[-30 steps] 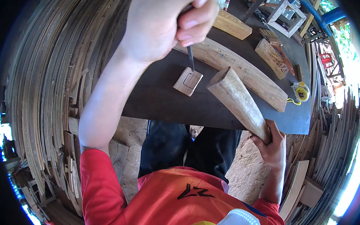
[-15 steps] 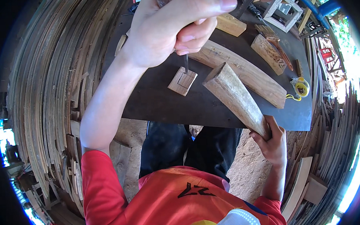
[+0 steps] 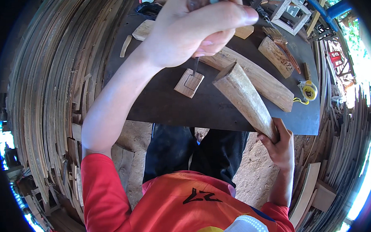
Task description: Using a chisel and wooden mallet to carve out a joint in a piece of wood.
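My left hand [image 3: 197,33] is wrapped around the handle of a chisel [image 3: 196,65], held nearly upright above the table. The blade leans slightly, and its lower end meets a small light wood block [image 3: 185,90] near a marked or cut rectangle on the block's top. The cutting edge itself is too small to make out. Closed on the narrow end of a thick, squared wooden club [image 3: 250,102] is my right hand [image 3: 279,147]. The club's wide end is raised to the right of the small block, apart from both block and chisel.
On the dark tabletop [image 3: 160,102], a long plank [image 3: 270,87] lies behind the club. Further right are a rough wood block [image 3: 276,57], a brush [image 3: 276,34] and a yellow tape measure [image 3: 309,90]. Stacked wood strips [image 3: 49,84] flank the left side.
My left hand has shifted right, and the chisel now leans more. The club's wide end has moved slightly right and up. The small block stays almost where it was.
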Available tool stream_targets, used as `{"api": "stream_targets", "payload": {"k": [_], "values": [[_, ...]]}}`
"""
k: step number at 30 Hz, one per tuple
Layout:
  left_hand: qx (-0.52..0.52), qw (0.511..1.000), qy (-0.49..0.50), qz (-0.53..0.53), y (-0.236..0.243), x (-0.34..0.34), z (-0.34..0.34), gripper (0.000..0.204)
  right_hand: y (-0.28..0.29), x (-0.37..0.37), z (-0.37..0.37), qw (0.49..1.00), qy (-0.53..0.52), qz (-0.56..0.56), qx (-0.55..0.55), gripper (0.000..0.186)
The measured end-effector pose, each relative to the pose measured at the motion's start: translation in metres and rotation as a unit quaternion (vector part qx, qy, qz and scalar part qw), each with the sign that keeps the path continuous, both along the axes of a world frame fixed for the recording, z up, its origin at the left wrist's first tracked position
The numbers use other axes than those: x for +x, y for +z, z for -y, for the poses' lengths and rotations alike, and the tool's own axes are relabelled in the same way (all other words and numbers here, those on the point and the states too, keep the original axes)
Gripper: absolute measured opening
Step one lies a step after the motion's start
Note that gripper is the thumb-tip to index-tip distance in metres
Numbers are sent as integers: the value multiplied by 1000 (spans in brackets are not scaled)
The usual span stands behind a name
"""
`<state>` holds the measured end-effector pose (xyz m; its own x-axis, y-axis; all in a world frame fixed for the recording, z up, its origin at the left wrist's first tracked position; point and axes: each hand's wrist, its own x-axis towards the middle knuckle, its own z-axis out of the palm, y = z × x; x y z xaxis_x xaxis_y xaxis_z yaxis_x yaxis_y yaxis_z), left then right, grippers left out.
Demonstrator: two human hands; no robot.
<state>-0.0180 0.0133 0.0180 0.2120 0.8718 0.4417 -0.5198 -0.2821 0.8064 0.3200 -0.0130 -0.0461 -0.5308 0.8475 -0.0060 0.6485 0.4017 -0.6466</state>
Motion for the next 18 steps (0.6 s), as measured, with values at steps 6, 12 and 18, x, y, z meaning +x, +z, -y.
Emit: {"api": "stream_targets", "payload": {"k": [6, 12, 18], "values": [[92, 993, 28, -65, -1, 6, -1, 16, 26, 10, -10, 998, -36, -42, 4, 46], [68, 982, 87, -153, 0, 18, 9, 24, 96, 16, -23, 972, -58, -57, 219, 65], [70, 986, 93, -122, 1, 14, 5, 24, 151, 4, -22, 949, -30, -185, 253, 69]]}}
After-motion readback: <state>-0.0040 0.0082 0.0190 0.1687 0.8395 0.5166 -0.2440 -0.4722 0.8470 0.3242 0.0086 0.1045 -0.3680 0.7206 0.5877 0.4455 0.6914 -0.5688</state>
